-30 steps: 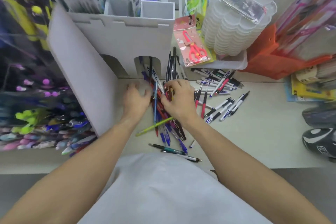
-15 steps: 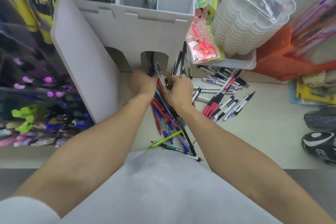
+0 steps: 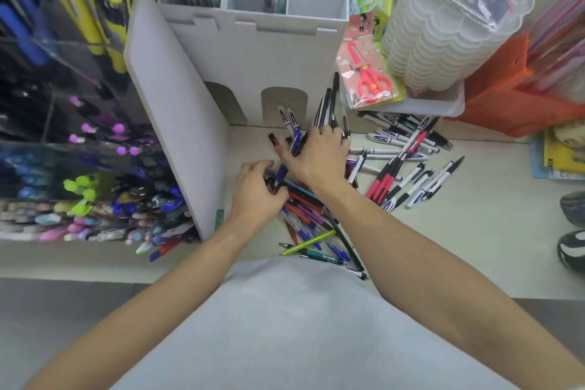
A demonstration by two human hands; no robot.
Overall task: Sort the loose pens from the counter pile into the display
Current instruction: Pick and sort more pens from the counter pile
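A pile of loose pens [image 3: 308, 218] in blue, red, black and green lies on the beige counter [image 3: 459, 231], in front of the white foam-board display [image 3: 253, 54] with its arched openings [image 3: 284, 104]. My left hand [image 3: 254, 196] is curled at the pile's left edge and grips the lower end of a dark blue pen [image 3: 292, 144]. My right hand [image 3: 318, 160] reaches over the pile's far end and pinches the same pen higher up. The pen slants up towards the right arch. Black pens [image 3: 327, 104] lean against the display beyond my right hand.
White-barrelled pens [image 3: 411, 174] lie scattered to the right. A white tray [image 3: 443, 104] holds packaged scissors [image 3: 368, 79] and stacked clear lids [image 3: 449, 25]. Clear acrylic bins of pens [image 3: 95, 199] fill the left, an orange box [image 3: 503, 89] the right.
My left hand has drawn back from the arch to the pile's left edge. My right hand has shifted up and now has the blue pen between its fingers. The camera view has tilted.
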